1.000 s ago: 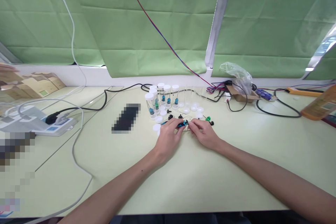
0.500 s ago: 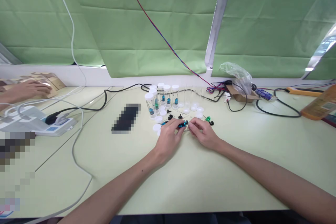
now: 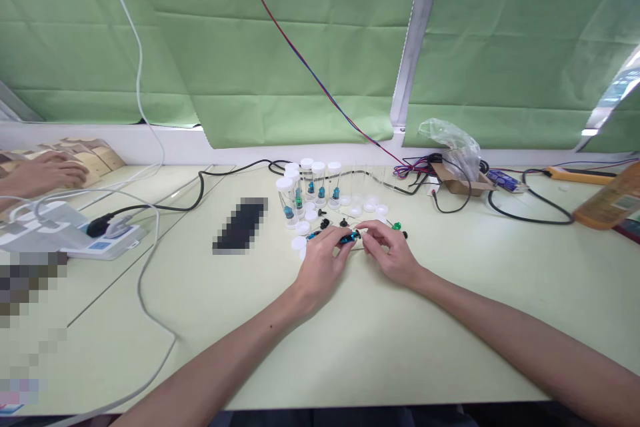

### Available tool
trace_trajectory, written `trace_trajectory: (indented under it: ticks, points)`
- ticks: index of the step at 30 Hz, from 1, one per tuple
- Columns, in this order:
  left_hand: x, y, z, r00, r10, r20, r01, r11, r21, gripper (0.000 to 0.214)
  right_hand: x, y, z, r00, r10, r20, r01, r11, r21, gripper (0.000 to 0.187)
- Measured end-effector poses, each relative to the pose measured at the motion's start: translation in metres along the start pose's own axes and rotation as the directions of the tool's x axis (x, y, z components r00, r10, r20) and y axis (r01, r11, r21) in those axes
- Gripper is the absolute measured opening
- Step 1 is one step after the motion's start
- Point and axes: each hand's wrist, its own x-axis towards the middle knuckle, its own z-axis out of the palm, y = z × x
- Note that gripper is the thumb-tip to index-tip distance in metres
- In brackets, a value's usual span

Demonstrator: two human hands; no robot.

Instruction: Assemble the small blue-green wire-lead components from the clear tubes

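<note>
My left hand [image 3: 325, 257] is closed around a small blue-and-black part [image 3: 350, 237], which sticks out to the right between thumb and fingers. Its black end meets the bent thumb and forefinger of my right hand [image 3: 393, 255], which are closed in a pinch there. Behind my hands stand several clear tubes [image 3: 320, 183] with white lids, holding blue or green pieces with thin pins. Loose white caps [image 3: 303, 227], small black parts [image 3: 344, 221] and a green part [image 3: 397, 225] lie around my fingers. Another blue part [image 3: 313, 235] is partly hidden beside my left hand.
A blurred dark rectangle [image 3: 240, 225] lies left of the tubes. Farther left are a white power strip [image 3: 107, 243], cables and another person's hand [image 3: 50, 172] at cardboard pieces [image 3: 100, 157]. At the right are a cardboard box [image 3: 463, 180], a blue circuit board [image 3: 504, 180] and an orange bottle [image 3: 613, 197].
My right forefinger has lifted and reached slightly left over the black end of the part. My left hand stays in place. The other person's hand has shifted slightly.
</note>
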Motion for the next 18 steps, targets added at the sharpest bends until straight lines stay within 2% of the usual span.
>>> trace_trajectory:
  ticks: [9,18]
  points:
    - [0.0009,0.0018,0.0001,1.000,0.016,0.009,-0.016,1.000,0.004,0.015,0.0011,-0.0003,0.0000,0.997,0.030,0.065,-0.031,0.999,0.018,0.026]
    - [-0.0009,0.0017,-0.0004,0.999,0.004,0.042,-0.004,1.000,0.004,0.017,0.0020,0.0016,0.0004,0.997,0.056,0.059,-0.055,0.998,-0.013,0.024]
